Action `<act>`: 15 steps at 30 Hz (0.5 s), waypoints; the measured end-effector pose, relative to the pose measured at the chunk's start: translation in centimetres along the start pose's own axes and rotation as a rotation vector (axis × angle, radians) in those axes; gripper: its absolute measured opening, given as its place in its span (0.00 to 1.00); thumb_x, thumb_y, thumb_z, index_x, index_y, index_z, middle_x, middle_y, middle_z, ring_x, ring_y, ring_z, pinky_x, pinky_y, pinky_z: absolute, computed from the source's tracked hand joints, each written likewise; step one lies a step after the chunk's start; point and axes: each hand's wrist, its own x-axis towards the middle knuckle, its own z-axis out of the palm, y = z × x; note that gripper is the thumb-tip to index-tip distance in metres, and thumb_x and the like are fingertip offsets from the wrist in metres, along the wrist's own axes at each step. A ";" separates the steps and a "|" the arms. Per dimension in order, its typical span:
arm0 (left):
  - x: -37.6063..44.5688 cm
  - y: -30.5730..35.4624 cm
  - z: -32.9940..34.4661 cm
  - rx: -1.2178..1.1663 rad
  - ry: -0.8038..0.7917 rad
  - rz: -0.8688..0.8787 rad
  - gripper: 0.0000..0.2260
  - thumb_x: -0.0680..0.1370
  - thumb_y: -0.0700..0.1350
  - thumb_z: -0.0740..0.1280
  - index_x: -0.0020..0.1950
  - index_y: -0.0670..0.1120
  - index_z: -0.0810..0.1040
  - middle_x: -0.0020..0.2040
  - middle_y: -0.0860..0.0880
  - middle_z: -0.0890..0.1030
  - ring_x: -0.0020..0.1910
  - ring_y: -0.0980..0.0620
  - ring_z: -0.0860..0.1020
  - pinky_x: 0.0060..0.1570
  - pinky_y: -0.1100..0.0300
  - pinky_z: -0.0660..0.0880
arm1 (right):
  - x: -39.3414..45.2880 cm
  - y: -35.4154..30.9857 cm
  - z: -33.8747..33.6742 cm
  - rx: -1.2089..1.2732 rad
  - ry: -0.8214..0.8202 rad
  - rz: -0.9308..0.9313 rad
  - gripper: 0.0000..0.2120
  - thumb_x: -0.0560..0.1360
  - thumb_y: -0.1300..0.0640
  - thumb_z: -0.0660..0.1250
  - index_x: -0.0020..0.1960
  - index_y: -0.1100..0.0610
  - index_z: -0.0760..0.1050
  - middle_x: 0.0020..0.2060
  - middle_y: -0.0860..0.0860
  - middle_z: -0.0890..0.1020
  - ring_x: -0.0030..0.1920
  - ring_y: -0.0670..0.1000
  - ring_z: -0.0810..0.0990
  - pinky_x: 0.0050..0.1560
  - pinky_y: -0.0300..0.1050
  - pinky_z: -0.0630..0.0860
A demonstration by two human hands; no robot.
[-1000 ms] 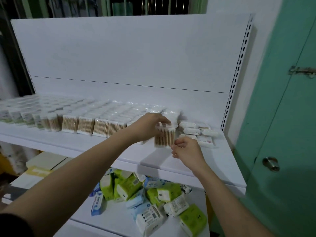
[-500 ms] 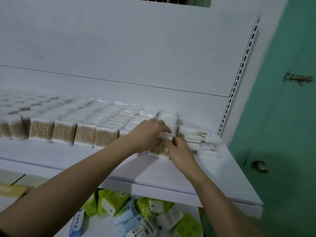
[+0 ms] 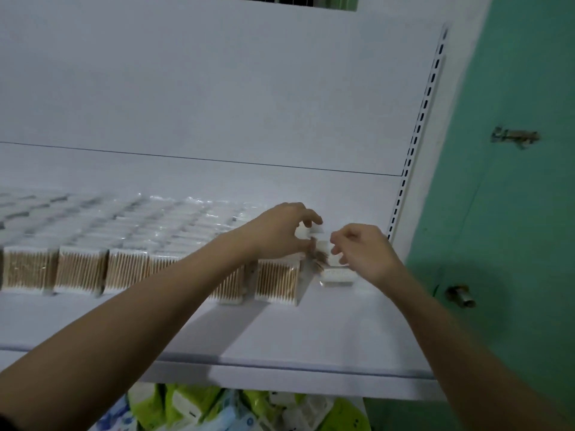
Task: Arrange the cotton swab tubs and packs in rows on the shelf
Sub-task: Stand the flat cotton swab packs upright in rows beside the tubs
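Rows of clear cotton swab tubs (image 3: pixel 130 269) with wooden sticks stand along the white shelf (image 3: pixel 280 337). The right-most tub (image 3: pixel 277 283) closes the front row. Just right of it lie a few flat white swab packs (image 3: pixel 337 275). My left hand (image 3: pixel 280 231) reaches over the row's right end, its thumb and fingers pinching a small white pack (image 3: pixel 303 233). A blurred brownish bundle of swabs (image 3: pixel 315 259) shows under it. My right hand (image 3: pixel 364 250) hovers over the flat packs with its fingers loosely curled and nothing clearly in it.
A slotted upright (image 3: pixel 417 141) ends the shelf on the right, beside a green door (image 3: pixel 513 213) with a knob (image 3: pixel 460 295). Green, blue and white packets (image 3: pixel 217 409) lie heaped on the lower shelf. The shelf's front strip is bare.
The tub held in my left hand now stands at the row's right end. Both hands have moved back and right to the flat packs. The view has tilted up and closer.
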 end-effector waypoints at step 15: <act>11.4 1.4 4.2 0.155 -0.243 -0.200 0.18 0.75 0.48 0.72 0.63 0.45 0.78 0.58 0.48 0.80 0.51 0.52 0.77 0.53 0.60 0.73 | 9.8 4.7 -5.6 -0.431 -0.131 -0.092 0.12 0.77 0.50 0.62 0.47 0.57 0.80 0.41 0.54 0.85 0.42 0.56 0.83 0.49 0.52 0.80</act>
